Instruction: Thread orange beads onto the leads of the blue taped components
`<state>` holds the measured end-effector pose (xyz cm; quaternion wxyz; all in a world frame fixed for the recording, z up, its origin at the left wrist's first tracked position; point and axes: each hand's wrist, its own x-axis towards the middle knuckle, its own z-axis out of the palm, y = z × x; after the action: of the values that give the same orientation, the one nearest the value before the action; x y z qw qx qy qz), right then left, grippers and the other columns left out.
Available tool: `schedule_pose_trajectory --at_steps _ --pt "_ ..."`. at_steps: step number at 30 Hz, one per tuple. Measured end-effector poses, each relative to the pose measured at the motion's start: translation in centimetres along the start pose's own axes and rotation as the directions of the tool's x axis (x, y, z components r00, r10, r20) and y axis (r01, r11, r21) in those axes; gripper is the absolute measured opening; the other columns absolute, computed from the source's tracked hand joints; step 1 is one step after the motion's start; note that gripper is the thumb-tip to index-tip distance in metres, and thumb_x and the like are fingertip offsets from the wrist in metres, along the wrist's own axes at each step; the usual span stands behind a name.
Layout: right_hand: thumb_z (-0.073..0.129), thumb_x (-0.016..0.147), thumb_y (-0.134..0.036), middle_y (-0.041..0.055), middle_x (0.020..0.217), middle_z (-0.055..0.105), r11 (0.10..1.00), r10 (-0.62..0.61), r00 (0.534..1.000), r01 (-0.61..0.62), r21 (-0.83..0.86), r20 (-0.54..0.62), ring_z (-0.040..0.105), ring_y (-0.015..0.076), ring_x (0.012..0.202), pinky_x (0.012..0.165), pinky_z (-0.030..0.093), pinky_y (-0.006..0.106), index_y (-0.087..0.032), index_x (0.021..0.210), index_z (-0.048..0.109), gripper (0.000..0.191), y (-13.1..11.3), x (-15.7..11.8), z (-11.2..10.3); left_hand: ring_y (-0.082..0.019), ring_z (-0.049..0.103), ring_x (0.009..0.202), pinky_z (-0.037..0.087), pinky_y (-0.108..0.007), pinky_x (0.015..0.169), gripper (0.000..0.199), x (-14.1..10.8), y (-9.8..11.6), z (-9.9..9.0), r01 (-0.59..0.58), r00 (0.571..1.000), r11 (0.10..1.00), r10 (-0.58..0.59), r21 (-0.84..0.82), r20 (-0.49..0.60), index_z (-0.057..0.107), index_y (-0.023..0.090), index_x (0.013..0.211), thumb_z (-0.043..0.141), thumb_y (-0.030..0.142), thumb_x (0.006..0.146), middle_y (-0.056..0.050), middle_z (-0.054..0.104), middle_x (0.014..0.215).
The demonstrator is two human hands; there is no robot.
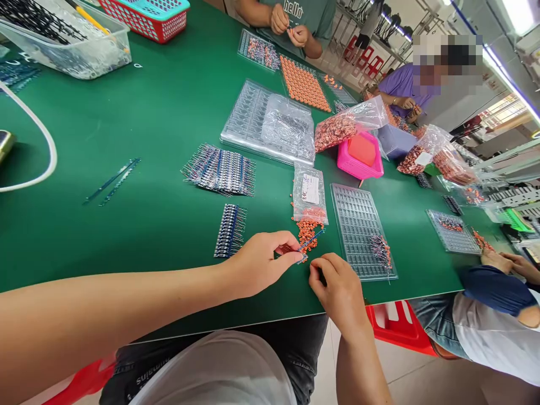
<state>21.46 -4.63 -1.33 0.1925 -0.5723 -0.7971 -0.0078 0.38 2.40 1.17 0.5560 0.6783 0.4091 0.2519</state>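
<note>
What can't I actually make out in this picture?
All in the head view:
- Blue strip: the end in the left hand is covered by its fingers.
- Right hand: its curled fingers hide whether it holds anything.
- Label: its writing is too small to read.
- Gold-edged object: cut off by the left edge.
- Person in green: head cut off by the top edge.

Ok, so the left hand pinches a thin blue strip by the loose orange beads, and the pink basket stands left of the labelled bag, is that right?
Not quite: the head view shows the pink basket standing to the right of the labelled bag. The left hand does pinch a thin blue strip by the loose orange beads.
</note>
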Motion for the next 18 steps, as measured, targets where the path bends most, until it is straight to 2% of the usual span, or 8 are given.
schedule_pose_trajectory --at_steps 3,6,9,11,15,18 --pt "0.058 0.092 -0.015 0.0030 0.081 0.064 0.969 0.145 0.989 -0.135 0.206 -0.034 0.059 0.0154 0.068 0.064 0.048 0.030 -0.021 0.085 0.066 0.012 -0.5 -0.4 0.4 -0.019 0.069 0.088 0.053 -0.031 0.080 0.015 -0.2 -0.1 0.0 -0.015 0.999 1.000 0.015 -0.001 0.048 0.071 0.019 0.092 0.061 0.031 0.092 -0.003 0.077 0.094" --pt "0.061 0.093 -0.019 0.0015 0.082 0.062 0.826 0.340 0.939 -0.269 0.495 -0.057 0.058 0.0139 0.069 0.059 0.045 0.026 -0.022 0.086 0.065 0.009 -1.5 -1.2 0.5 -0.020 0.070 0.100 0.053 -0.034 0.090 0.013 -0.6 -0.2 0.2 -0.094 0.990 0.993 0.100 -0.066 0.099 0.070 0.019 0.097 0.061 0.027 0.092 -0.006 0.077 0.108" --pt "0.062 0.095 -0.023 0.0013 0.084 0.061 0.655 0.481 0.872 -0.288 0.699 -0.091 0.058 0.0144 0.073 0.059 0.045 0.025 -0.023 0.087 0.066 0.009 -2.6 -1.7 0.8 -0.019 0.070 0.108 0.052 -0.033 0.097 0.008 -1.1 -0.6 0.6 -0.201 0.969 0.968 0.219 -0.147 0.118 0.067 0.019 0.093 0.060 0.022 0.093 -0.008 0.077 0.115" --pt "0.062 0.095 -0.023 0.0008 0.083 0.060 0.591 0.517 0.848 -0.255 0.765 -0.117 0.057 0.0140 0.072 0.060 0.045 0.025 -0.023 0.088 0.066 0.008 -3.2 -1.7 1.2 -0.018 0.071 0.107 0.052 -0.033 0.096 0.008 -1.4 -0.8 0.8 -0.253 0.955 0.954 0.273 -0.163 0.113 0.067 0.019 0.093 0.059 0.022 0.094 -0.008 0.077 0.114" --pt "0.064 0.095 -0.021 0.0001 0.083 0.059 0.590 0.554 0.808 -0.209 0.780 -0.203 0.058 0.0140 0.075 0.064 0.046 0.025 -0.022 0.089 0.066 0.006 -4.0 -1.5 2.1 -0.021 0.072 0.111 0.052 -0.034 0.097 0.009 -1.8 -1.0 1.1 -0.307 0.942 0.936 0.325 -0.174 0.088 0.067 0.018 0.093 0.059 0.021 0.094 -0.009 0.078 0.113" --pt "0.064 0.094 -0.019 0.0000 0.085 0.060 0.631 0.560 0.786 -0.200 0.750 -0.262 0.060 0.0144 0.079 0.068 0.048 0.026 -0.023 0.091 0.067 0.006 -4.3 -1.6 2.5 -0.022 0.072 0.114 0.053 -0.033 0.098 0.009 -2.0 -0.6 1.1 -0.252 0.958 0.946 0.273 -0.203 0.083 0.067 0.018 0.092 0.060 0.023 0.094 -0.010 0.078 0.113"
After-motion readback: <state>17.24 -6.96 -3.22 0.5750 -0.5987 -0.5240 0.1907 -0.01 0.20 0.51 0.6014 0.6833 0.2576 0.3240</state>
